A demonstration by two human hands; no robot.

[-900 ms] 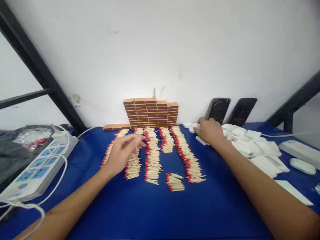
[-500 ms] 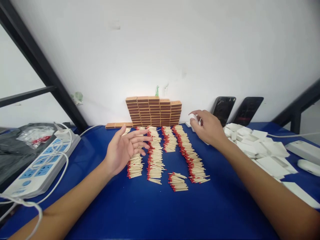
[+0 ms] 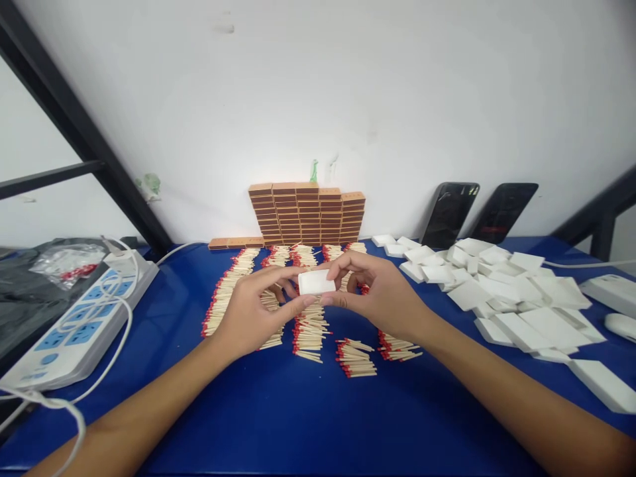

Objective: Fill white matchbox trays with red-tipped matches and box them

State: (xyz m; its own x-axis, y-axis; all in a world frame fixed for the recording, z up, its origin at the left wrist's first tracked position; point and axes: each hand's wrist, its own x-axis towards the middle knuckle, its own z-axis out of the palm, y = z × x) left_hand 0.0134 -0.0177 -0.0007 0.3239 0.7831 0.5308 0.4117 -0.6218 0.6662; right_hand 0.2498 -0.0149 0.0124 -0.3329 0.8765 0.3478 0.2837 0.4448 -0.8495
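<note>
A small white matchbox tray (image 3: 317, 282) is held up in front of me between both hands, above the rows of matches. The fingertips of my left hand (image 3: 258, 305) pinch its left end. At its right end, my right hand (image 3: 380, 291) grips with thumb and fingers. Beneath and around the hands lie rows of red-tipped matches (image 3: 311, 331), partly covered by my fingers. A short separate bunch of matches (image 3: 356, 358) lies nearer to me on the blue table (image 3: 298, 424).
Stacked matchboxes (image 3: 308, 215) stand against the wall, with a low row (image 3: 236, 243) at their left. Many white trays (image 3: 521, 291) are heaped at right. Two phones (image 3: 451, 212) lean behind them. A power strip (image 3: 84, 324) with cables and a dark plastic bag (image 3: 30, 285) lie left.
My right hand has come from the back right to the middle with a white tray. My open left hand has moved right and closed on the tray's other end.
</note>
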